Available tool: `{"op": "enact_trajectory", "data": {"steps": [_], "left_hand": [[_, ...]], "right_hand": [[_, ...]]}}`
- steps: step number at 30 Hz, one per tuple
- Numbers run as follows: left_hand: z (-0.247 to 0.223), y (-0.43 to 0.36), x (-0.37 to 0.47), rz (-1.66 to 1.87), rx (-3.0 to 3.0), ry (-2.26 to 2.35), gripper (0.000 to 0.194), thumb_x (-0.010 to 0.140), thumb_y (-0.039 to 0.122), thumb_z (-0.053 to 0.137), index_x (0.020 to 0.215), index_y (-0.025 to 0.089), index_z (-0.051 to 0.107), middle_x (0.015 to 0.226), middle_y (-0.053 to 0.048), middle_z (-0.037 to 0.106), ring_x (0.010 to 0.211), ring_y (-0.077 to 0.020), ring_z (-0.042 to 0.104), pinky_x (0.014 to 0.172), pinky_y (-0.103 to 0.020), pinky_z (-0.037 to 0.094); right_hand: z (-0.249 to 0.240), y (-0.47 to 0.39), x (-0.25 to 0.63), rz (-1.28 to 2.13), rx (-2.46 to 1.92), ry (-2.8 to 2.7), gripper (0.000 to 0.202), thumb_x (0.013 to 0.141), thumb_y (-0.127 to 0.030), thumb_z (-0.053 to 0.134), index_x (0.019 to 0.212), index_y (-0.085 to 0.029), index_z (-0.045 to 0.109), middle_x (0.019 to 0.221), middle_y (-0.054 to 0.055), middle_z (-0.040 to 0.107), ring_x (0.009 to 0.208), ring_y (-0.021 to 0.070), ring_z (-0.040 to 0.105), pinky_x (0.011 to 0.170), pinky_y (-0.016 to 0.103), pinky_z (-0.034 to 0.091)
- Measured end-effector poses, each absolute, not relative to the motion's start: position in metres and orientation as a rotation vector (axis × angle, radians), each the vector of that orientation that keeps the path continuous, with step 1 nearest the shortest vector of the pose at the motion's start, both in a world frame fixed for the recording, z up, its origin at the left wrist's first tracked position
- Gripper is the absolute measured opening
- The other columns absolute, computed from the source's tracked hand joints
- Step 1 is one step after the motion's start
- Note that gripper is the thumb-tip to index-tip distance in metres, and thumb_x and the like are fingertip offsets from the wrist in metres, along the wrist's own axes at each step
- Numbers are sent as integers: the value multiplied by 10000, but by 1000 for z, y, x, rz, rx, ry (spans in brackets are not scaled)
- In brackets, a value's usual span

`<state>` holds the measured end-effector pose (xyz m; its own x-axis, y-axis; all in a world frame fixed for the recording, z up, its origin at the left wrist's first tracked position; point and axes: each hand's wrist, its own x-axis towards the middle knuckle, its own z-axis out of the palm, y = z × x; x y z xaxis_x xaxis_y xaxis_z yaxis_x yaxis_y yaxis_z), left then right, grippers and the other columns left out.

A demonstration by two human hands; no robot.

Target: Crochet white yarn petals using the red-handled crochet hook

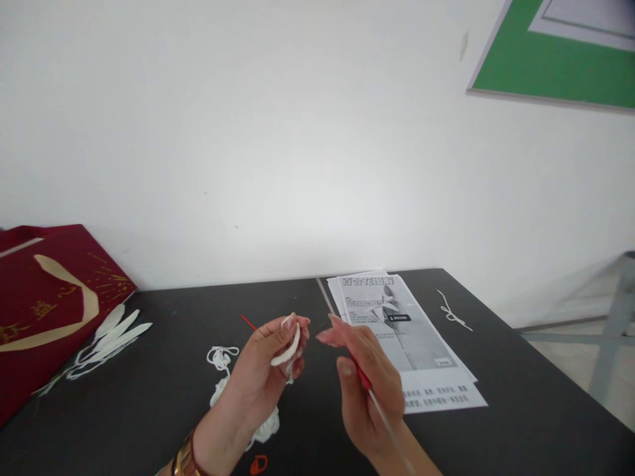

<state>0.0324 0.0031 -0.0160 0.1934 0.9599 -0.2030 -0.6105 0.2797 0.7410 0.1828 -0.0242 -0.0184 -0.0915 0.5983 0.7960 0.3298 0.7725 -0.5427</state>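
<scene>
My left hand [270, 357] is closed around a small curved white crochet piece [288, 350], which sticks out between thumb and fingers. To its right, my right hand [364, 380] grips a crochet hook with a red handle [364, 378]; the shaft runs back across the palm. The hook's tip points toward the white piece, with a gap between the two hands. A tangle of white yarn [268, 426] lies under and beside my left wrist, partly hidden by it, and a looser loop of yarn [221, 357] rests farther back.
Finished white petal shapes [116, 334] with trailing yarn lie by a dark red bag [59, 297] on the left. Printed sheets [431, 357] lie behind my right hand. A short white yarn knot [452, 315], a red stick [248, 322] and an orange stitch marker [258, 464] lie on the black table [520, 403].
</scene>
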Motion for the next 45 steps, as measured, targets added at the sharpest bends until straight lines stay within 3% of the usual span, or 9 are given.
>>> {"op": "enact_trajectory", "data": {"steps": [3, 10, 16, 45], "left_hand": [[-13, 3, 30, 1174, 459, 674, 94, 790, 207, 702, 763, 118, 715, 695, -4, 579, 508, -50, 461, 413, -163, 382], [-5, 1, 26, 1163, 179, 588, 154, 877, 120, 566, 769, 76, 667, 717, -19, 548, 520, -69, 454, 403, -188, 381], [1, 0, 27, 1172, 158, 603, 170, 878, 114, 553, 739, 79, 643, 698, -16, 546, 509, -73, 443, 385, -186, 380], [1, -3, 29, 1158, 170, 582, 168, 869, 118, 571, 714, 80, 621, 680, -3, 546, 495, -55, 429, 392, -177, 380]], "right_hand": [[-20, -29, 186, 342, -676, -1600, 365, 942, -177, 424, 1281, -184, 558, 970, 97, 675, 883, 220, 643, 742, 371, 541], [-15, -33, 181, 271, -586, -1612, 393, 774, 39, 554, 1105, -159, 631, 830, 53, 723, 770, 174, 689, 759, 335, 597], [-12, -32, 178, 172, -558, -1675, 380, 740, 50, 552, 1067, -132, 622, 767, 55, 721, 690, 153, 687, 779, 337, 618], [-25, -33, 182, 67, -601, -1825, 394, 823, -37, 545, 1190, -179, 558, 838, 57, 752, 739, 186, 722, 822, 408, 620]]}}
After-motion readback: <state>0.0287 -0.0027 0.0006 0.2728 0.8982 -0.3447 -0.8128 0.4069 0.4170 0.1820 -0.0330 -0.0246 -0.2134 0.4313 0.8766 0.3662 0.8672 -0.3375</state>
